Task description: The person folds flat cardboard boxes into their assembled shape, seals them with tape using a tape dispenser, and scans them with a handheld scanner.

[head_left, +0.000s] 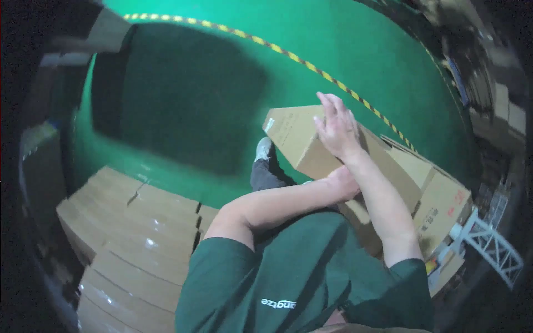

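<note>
A brown cardboard box (297, 130) with dark print and a white label lies tilted in front of me, right of centre. My right hand (338, 130) rests against its upper side, fingers stretched out and thumb apart. Lower down, my left hand (343, 183) is at the box's near side, under my right forearm. Its fingers are hidden, so its grip does not show. Directly behind the box, to the right, is another cardboard box (441, 202) with red and black marks and raised flaps.
Stacked cardboard (139, 238) with shiny tape stands at my left. A white lattice frame (491, 244) juts out at the right. Yellow-and-black tape (277, 49) crosses the green floor (333, 33). My shoe (264, 149) is just left of the box.
</note>
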A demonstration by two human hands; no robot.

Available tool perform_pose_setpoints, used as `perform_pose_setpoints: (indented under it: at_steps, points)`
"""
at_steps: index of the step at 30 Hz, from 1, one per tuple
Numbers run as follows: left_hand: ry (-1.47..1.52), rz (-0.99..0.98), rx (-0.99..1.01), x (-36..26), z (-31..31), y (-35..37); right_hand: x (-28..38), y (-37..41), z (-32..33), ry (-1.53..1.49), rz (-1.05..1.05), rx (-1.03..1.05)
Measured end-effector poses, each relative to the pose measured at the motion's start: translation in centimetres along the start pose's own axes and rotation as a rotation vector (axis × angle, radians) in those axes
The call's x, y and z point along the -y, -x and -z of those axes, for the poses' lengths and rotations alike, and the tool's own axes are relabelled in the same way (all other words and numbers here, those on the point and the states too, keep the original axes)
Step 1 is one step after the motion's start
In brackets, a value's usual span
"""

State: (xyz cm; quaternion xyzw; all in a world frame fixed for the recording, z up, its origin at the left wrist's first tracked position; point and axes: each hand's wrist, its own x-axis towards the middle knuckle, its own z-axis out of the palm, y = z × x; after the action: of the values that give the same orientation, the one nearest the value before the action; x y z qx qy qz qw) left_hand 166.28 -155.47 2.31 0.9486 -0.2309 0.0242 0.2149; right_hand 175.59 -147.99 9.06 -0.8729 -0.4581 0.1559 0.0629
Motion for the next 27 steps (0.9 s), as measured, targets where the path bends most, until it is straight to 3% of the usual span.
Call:
perform_pose_setpoints:
  at_steps: [4,6,9,10,13,15,16,18,21,27]
  points:
    - [-0.007,-0.115,0.172,1.6,6.0,1.2,-5.6,3.3,-0.2,0.002,-0.063,-0.029]
    - [-0.027,-0.07,0.113,1.2,7.7,1.0,-9.7,6.4,0.0,-0.091,-0.218,0.072]
    - [-0.003,-0.12,0.1,0.2,9.7,-0.1,-16.2,14.2,1.2,-0.079,-0.412,0.03]
    - [0.001,-0.168,0.11,0.1,9.9,-0.5,-18.5,17.2,1.2,-0.075,-0.481,-0.002]
    - [-0.047,-0.127,0.282,-0.5,9.3,-0.6,-24.9,26.2,-1.2,0.076,-0.53,-0.423]
    - [-0.058,-0.106,0.282,-1.0,8.9,-0.1,-27.9,30.6,-1.7,0.122,-0.7,-0.39]
    - [-0.072,-0.107,0.288,-1.0,9.1,0.1,-28.4,31.6,-1.4,0.124,-0.748,-0.391]
    - [-0.094,-0.079,0.347,-1.4,10.0,0.2,-27.7,32.5,0.0,-0.098,-1.041,-0.326]
    - [-0.136,-0.109,0.326,-1.6,9.7,0.0,-28.7,34.0,0.6,-0.313,-1.252,-0.22]
    - [-0.181,-0.086,0.458,-3.5,8.4,-1.7,-28.1,34.5,1.3,-0.409,-1.267,-0.223]
